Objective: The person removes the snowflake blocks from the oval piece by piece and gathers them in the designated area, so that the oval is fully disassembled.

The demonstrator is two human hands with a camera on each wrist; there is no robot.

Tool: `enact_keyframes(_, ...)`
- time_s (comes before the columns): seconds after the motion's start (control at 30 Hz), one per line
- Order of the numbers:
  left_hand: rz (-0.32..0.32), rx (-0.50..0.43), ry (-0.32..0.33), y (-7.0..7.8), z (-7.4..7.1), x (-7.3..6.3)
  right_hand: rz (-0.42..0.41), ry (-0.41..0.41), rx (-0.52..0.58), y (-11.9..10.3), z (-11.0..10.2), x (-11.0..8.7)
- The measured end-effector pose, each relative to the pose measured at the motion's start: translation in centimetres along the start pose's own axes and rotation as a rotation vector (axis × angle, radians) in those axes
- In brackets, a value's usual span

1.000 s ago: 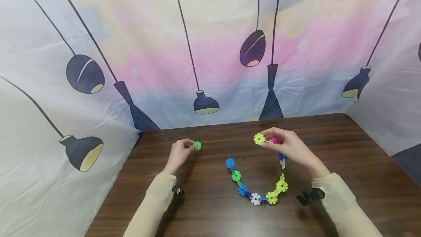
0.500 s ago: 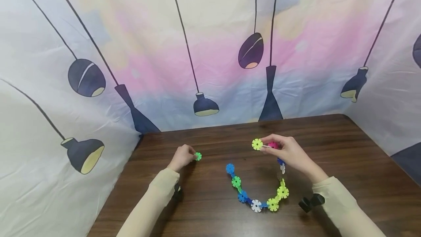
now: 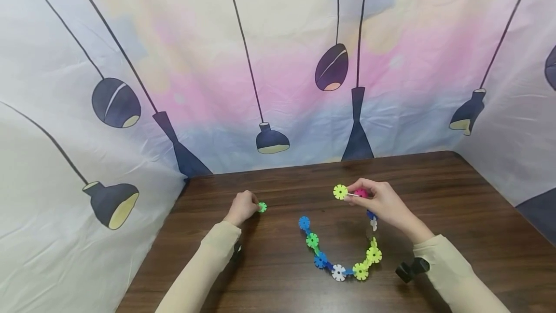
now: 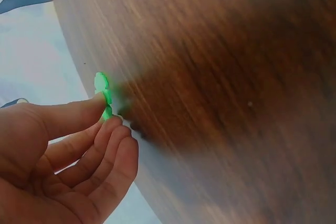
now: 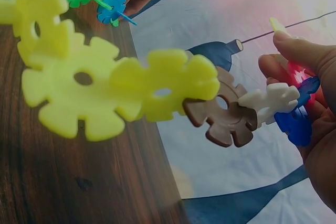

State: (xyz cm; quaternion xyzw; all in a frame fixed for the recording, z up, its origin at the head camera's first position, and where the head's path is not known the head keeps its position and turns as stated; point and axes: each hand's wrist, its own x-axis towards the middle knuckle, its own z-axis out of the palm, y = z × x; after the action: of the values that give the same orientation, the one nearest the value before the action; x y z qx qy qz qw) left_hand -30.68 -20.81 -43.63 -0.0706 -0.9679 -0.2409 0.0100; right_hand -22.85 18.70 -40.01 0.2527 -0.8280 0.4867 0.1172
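My left hand (image 3: 242,208) pinches a small green notched flower disc (image 3: 262,207) between thumb and fingers, over the far left part of the table. In the left wrist view that disc (image 4: 105,94) appears edge-on, partly hidden by the thumb. With my right hand (image 3: 384,204) I hold one end of a chain of interlocking flower discs, where a yellow disc (image 3: 340,192) sticks out past the fingertips. A pink disc (image 3: 360,193) shows beneath the fingers. Below the right hand come blue, white and brown (image 5: 223,111) discs, then several yellow ones (image 5: 81,85).
The chain's rest curves in a U over the dark wooden table (image 3: 278,255), through a white disc (image 3: 339,273) to a light-blue end disc (image 3: 304,223) between the hands. A cloth backdrop (image 3: 278,86) printed with lamps stands behind the table.
The left hand has come down slightly with the green disc, its wrist turning. The right hand keeps its hold on the chain, and the head view has shifted a little.
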Motion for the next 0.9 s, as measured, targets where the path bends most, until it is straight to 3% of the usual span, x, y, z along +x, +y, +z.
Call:
enact_keyframes(0.33, 0.006, 0.023, 0.018, 0.0, 0.1, 0.1, 0.028, -0.005, 0.007, -0.1, 0.3, -0.2)
enact_keyframes(0.6, 0.02, -0.015, 0.03, -0.2, -0.5, -0.3, 0.003, 0.011, 0.0, 0.0, 0.6, 0.0)
enact_keyframes(0.73, 0.064, -0.051, 0.075, 0.9, -1.4, -0.4, -0.003, 0.008, 0.004, -0.2, 0.6, 0.0)
enact_keyframes(0.9, 0.13, -0.103, 0.131, 3.4, -2.7, -0.8, 0.008, 0.005, 0.013, -0.3, 0.7, 0.1)
